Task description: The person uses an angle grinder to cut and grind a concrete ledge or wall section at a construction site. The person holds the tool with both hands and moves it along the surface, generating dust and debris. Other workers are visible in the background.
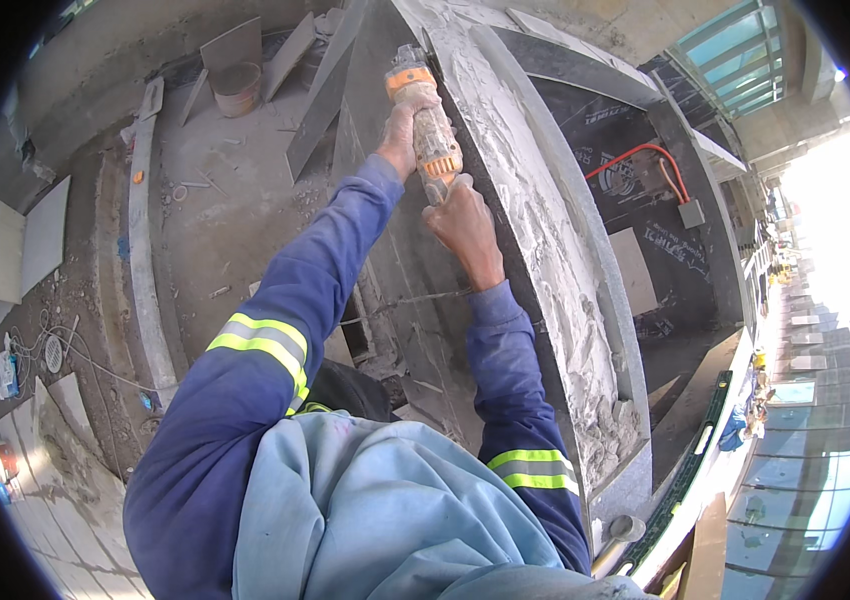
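Observation:
An angle grinder (436,138), orange and pale with dust, lies along the edge of a long stone-faced ledge. My left hand (401,136) is wrapped round its body near the head. Behind it, my right hand (465,226) grips the rear end of the grinder. The grinder's head points away from me, against the upper edge of a dark grey slab (370,140). Whether the disc touches the slab cannot be made out. Rough pale mortar (550,260) covers the top of the ledge, just right of the tool.
A dusty bucket (238,92) and leaning boards stand at the far left. On the right are a black-lined recess with an orange conduit (680,170), a long spirit level (690,460) and a round-headed tool (627,530). Cables (95,365) trail over the floor at left.

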Demonstrator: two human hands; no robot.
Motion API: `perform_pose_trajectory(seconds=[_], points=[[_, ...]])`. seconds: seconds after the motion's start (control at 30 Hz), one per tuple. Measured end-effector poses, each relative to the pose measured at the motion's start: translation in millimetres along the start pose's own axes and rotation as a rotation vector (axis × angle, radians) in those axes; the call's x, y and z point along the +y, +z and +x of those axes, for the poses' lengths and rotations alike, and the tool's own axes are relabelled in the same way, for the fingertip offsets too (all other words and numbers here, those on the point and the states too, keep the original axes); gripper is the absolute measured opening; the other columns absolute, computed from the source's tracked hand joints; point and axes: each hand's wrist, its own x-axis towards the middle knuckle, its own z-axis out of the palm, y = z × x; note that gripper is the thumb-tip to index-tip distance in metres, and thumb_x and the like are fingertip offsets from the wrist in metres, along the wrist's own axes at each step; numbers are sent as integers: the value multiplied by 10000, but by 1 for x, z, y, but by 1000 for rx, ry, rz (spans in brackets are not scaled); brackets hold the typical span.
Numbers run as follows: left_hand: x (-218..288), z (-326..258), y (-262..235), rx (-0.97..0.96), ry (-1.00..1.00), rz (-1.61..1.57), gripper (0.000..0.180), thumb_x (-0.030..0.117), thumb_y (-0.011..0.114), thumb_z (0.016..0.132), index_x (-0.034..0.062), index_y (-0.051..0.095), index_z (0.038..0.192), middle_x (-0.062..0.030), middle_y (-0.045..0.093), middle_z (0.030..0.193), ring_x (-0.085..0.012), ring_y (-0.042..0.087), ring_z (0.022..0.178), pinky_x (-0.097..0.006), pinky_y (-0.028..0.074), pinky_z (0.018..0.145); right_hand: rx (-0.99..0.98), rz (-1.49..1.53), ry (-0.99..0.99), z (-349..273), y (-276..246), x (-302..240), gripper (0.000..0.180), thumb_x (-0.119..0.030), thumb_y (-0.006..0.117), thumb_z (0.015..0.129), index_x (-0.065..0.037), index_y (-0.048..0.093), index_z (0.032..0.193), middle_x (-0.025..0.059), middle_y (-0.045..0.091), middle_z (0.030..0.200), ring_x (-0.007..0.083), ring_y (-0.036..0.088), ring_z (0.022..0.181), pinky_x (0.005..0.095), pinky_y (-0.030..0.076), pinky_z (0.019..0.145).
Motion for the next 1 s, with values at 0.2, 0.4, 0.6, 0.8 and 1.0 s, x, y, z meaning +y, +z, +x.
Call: perform_pose_trajectory(seconds=[0.2, 0.4, 0.6, 0.8, 1.0], points=[[5, 1, 4, -11, 34, 7, 416, 227, 759, 790, 53, 553, 1107, -134, 634, 839, -323, 699, 698, -521, 637, 635, 6, -9, -11, 4, -4, -4, 397, -132, 705, 757, 136, 539, 999, 408, 676, 921, 534, 700, 930, 551, 562, 816], [3, 2, 4, -4, 30, 28, 425, 232, 755, 791, 49, 554, 1117, -133, 630, 834, -319, 696, 696, -521, 637, 634, 1, -1, -8, 2, -3, -1, 390, -131, 704, 758, 139, 554, 995, 406, 677, 923, 534, 698, 931, 552, 561, 816], [-3, 5, -5, -26, 29, 89, 438, 293, 704, 835, 33, 574, 1163, -177, 672, 929, -327, 715, 816, -502, 638, 718, -1, 14, -1, -3, -3, 1, 390, -128, 700, 761, 142, 546, 997, 408, 676, 918, 538, 695, 925, 552, 560, 816], [-3, 5, -2, -22, 35, 13, 405, 242, 758, 790, 52, 587, 1104, -139, 653, 833, -300, 698, 691, -488, 640, 657, 27, 10, -39, -7, -4, -4, 365, -108, 686, 772, 132, 536, 1002, 399, 678, 891, 535, 699, 896, 554, 563, 800], [3, 8, -1, -23, 47, 63, 451, 275, 719, 836, 25, 558, 1175, -182, 659, 937, -337, 711, 796, -518, 639, 712, 34, -14, -36, 2, -2, -5, 351, -102, 677, 783, 122, 532, 1012, 381, 688, 876, 528, 706, 889, 555, 570, 794]])
